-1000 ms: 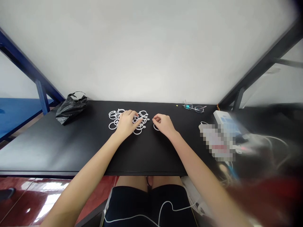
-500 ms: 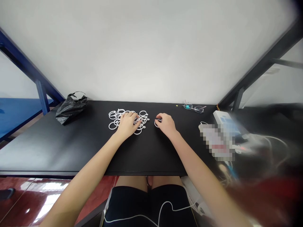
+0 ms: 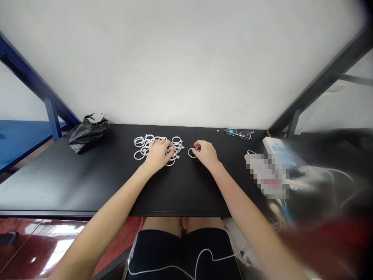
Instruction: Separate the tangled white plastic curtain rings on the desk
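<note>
Touching one ring (image 3: 188, 153), right hand (image 3: 206, 151); one ring pile (image 3: 143, 150), left hand (image 3: 159, 154).

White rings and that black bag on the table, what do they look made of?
White rings: probably smooth plastic, from their even white colour; coated metal is possible. Black bag: likely thin, glossy plastic film, given its sharp creases and highlights.

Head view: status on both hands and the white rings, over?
Left hand over the ring pile. Right hand at a single ring, grip unclear. Black bag and glasses apart from both hands.
</note>
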`<state>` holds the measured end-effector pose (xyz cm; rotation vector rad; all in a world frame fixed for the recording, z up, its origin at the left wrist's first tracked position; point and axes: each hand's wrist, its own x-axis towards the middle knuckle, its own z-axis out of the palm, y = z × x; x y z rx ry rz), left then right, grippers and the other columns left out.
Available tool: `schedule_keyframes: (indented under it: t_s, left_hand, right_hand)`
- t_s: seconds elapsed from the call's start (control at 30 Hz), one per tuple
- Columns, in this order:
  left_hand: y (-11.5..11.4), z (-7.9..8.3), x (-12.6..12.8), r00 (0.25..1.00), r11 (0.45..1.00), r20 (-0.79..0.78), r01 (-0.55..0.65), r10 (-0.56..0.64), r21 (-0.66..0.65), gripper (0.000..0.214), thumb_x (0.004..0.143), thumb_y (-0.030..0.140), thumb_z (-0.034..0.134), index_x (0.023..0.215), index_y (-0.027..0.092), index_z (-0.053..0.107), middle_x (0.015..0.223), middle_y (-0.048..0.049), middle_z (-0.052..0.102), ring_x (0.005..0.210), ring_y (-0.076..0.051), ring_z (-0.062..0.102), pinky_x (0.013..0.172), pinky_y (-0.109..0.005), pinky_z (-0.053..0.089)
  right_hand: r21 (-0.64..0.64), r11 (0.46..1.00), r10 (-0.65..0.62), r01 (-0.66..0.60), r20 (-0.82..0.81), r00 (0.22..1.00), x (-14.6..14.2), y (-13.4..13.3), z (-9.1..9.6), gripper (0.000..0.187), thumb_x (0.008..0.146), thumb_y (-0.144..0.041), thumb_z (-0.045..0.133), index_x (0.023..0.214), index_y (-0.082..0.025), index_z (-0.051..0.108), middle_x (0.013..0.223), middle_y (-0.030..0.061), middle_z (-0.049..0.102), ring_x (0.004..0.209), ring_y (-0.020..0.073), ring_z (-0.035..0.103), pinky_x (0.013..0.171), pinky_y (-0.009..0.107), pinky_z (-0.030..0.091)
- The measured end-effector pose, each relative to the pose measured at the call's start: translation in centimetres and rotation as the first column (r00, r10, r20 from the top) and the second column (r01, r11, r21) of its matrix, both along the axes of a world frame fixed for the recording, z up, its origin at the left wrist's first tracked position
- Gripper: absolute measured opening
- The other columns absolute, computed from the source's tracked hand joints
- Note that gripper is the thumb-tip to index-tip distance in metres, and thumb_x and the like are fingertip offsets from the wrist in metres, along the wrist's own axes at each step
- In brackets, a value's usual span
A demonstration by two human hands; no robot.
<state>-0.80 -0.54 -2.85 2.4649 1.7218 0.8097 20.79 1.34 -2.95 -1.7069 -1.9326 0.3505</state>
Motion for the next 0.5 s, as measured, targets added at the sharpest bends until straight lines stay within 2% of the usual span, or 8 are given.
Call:
schedule_keyframes:
  t_s: [0.17,0.33,0.4,0.5]
  left_hand:
    - [-0.1,0.1,0.1,1.000,1.000,0.015,0.012,-0.012,0.009,0.012,0.090,0.030,0.054,0.092,0.020,0.061,0.099,-0.0073,0.070,0.100,-0.028,0.061,0.101,-0.047,0.036]
    - [-0.1,0.2,0.1,0.999,0.997,0.047,0.022,-0.025,0.075,0.014,0.092,0.030,0.053,0.098,0.020,0.060,0.101,-0.0071,0.069,0.101,-0.027,0.061,0.101,-0.046,0.036]
    - [-0.2,0.3,0.2,0.994,0.992,0.086,0.061,-0.070,0.108,0.019,0.092,0.032,0.053,0.105,0.020,0.058,0.104,-0.0077,0.069,0.103,-0.026,0.060,0.101,-0.044,0.037]
    - [-0.5,0.6,0.4,0.972,0.974,0.111,0.193,-0.206,0.121,0.031,0.093,0.038,0.054,0.118,0.020,0.054,0.113,-0.0093,0.066,0.107,-0.026,0.059,0.099,-0.042,0.040]
  right_hand:
    - [-0.006,0.998,0.067,-0.067,-0.089,0.994,0.1,0.4,-0.6,0.017,0.072,-0.006,0.059,0.081,-0.018,0.066,0.081,0.0029,0.069,0.072,0.0159,0.061,0.069,0.027,0.047]
    - [0.143,0.987,0.106,-0.078,-0.198,0.974,-0.3,0.4,-0.3,0.013,0.068,-0.007,0.059,0.072,-0.018,0.064,0.076,0.0007,0.067,0.062,0.0124,0.058,0.066,0.026,0.048]
    - [0.203,0.977,0.127,-0.073,-0.271,0.954,-0.6,0.2,0.1,0.010,0.068,-0.010,0.059,0.072,-0.018,0.064,0.076,0.0007,0.066,0.059,0.0113,0.057,0.065,0.025,0.048]
    - [0.204,0.974,0.173,-0.096,-0.397,0.901,-1.2,-0.2,0.5,0.005,0.069,-0.016,0.061,0.073,-0.018,0.064,0.075,0.0009,0.067,0.058,0.0119,0.059,0.062,0.025,0.050]
